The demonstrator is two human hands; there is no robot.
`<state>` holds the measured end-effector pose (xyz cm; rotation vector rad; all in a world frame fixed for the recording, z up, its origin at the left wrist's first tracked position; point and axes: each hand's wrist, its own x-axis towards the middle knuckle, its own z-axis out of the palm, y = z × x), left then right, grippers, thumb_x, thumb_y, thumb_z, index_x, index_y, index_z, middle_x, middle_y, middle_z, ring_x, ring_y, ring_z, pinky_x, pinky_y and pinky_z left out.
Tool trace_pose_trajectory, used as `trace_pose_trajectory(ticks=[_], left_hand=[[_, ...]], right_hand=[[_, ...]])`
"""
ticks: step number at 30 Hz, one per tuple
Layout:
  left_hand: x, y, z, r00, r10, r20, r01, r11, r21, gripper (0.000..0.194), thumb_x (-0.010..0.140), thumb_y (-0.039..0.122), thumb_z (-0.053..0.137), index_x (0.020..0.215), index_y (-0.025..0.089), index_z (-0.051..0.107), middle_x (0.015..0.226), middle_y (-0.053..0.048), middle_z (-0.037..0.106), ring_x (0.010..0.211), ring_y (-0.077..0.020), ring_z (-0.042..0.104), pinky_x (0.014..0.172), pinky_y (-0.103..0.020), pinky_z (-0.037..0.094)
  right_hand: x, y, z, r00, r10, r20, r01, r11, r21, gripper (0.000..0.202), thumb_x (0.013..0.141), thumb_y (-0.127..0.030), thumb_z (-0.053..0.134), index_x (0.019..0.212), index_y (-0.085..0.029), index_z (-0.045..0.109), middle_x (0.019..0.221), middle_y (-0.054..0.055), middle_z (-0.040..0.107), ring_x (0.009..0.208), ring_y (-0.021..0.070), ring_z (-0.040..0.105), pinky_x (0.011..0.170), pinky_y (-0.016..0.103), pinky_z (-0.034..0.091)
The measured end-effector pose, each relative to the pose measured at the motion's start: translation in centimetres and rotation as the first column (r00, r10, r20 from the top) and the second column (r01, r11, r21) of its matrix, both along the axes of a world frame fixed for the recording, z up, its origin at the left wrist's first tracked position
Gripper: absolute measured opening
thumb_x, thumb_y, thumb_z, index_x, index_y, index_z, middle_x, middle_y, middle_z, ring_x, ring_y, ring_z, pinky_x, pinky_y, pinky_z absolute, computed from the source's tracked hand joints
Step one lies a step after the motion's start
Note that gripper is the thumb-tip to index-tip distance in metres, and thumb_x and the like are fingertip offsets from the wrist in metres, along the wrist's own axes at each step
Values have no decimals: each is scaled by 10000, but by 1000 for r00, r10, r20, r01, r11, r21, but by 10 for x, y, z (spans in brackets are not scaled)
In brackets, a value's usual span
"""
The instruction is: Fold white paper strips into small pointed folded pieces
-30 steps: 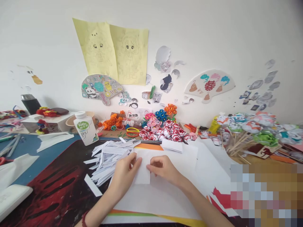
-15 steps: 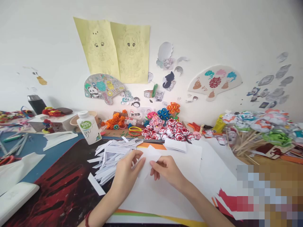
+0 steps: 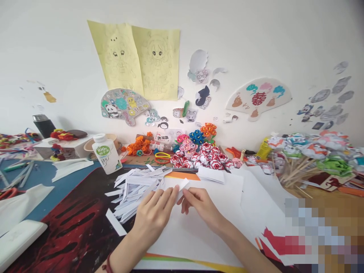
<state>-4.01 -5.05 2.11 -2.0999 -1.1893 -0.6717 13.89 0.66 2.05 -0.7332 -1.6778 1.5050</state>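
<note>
A small folded piece of white paper point(image 3: 184, 185) is held between both hands, above a large white sheet point(image 3: 199, 235). My left hand point(image 3: 156, 212) is closed on the paper's left side, its back turned up and its fingers covering much of it. On the right edge, the thumb and fingers of my right hand point(image 3: 199, 203) pinch the same piece. Just left of my hands lies a loose pile of folded white paper strips point(image 3: 133, 189). Behind them, a small stack of white paper point(image 3: 211, 174) rests on the large sheet.
A white bottle point(image 3: 107, 155) stands behind the strips. Red-and-white paper flowers point(image 3: 210, 156) line the wall side. Sticks with paper flowers point(image 3: 295, 167) are at the right. A white case point(image 3: 21, 242) and red-handled scissors point(image 3: 8, 193) lie at the left.
The paper now shows as a narrower folded piece. My left hand has turned over it, back upward, with its fingers across the paper. My right hand has barely moved.
</note>
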Motion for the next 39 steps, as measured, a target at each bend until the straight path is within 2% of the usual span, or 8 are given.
trace_pose_trajectory(ticks=[7, 13, 16, 20, 24, 29, 34, 39], left_hand=[[6, 0, 6, 999, -2, -35, -2, 994, -109, 347, 919, 129, 454, 1257, 155, 523, 1105, -97, 667, 864, -224, 613, 684, -338, 426], [16, -3, 14, 971, -20, 236, 84, 961, -263, 312, 902, 258, 497, 1198, 211, 585, 1085, -91, 666, 882, -247, 610, 748, -370, 450], [16, -4, 21, 890, -20, 455, 197, 918, -344, 268, 907, 270, 489, 1132, 246, 632, 1069, -72, 663, 904, -229, 605, 790, -362, 457], [15, -6, 32, 721, 8, 693, 377, 835, -402, 253, 921, 288, 462, 1068, 224, 659, 1049, -75, 666, 915, -203, 604, 761, -309, 474], [15, -7, 37, 618, 65, 783, 458, 779, -427, 267, 906, 346, 475, 1076, 224, 641, 1033, -77, 672, 780, -181, 607, 640, -280, 466], [13, 0, 29, 477, 256, 841, 475, 730, -492, 272, 900, 390, 473, 1055, 218, 616, 936, -55, 684, 674, -152, 608, 614, -264, 471], [12, 8, 19, 436, 312, 844, 502, 694, -516, 257, 866, 398, 516, 905, 184, 652, 758, -23, 658, 557, -124, 554, 535, -236, 455], [11, 9, 20, 436, 315, 843, 522, 674, -523, 196, 835, 344, 557, 860, 175, 654, 685, -2, 625, 538, -110, 508, 527, -217, 433]], right_hand=[[-1, 1, -1, 999, 28, -42, -30, 999, -43, 440, 873, -524, 515, 761, -120, 649, 624, 38, 614, 575, 140, 576, 593, 272, 470], [0, 2, 0, 998, -61, 14, 60, 996, 62, 470, 901, -507, 474, 637, -138, 594, 576, 29, 598, 545, 135, 560, 573, 260, 440], [1, 1, 2, 999, -41, 22, 40, 997, 68, 467, 906, -504, 467, 650, -138, 603, 579, 29, 600, 551, 139, 564, 580, 263, 439], [3, -2, 5, 998, -46, 35, 43, 996, 78, 469, 913, -508, 452, 669, -140, 611, 586, 34, 611, 572, 148, 572, 617, 274, 445], [5, -1, 5, 994, -92, 56, 86, 991, 100, 460, 912, -502, 457, 655, -148, 597, 580, 28, 604, 579, 145, 558, 628, 269, 435], [6, 1, 6, 993, -74, 90, 63, 990, 128, 434, 910, -473, 475, 636, -156, 588, 569, 14, 581, 569, 132, 528, 591, 248, 418], [4, 0, 5, 996, 29, 83, -37, 994, 100, 371, 895, -462, 503, 737, -151, 631, 586, -1, 567, 556, 124, 534, 574, 238, 437], [2, -2, 3, 992, 60, 112, -69, 994, 83, 354, 872, -469, 535, 800, -141, 648, 617, 3, 573, 564, 127, 549, 567, 239, 461]])
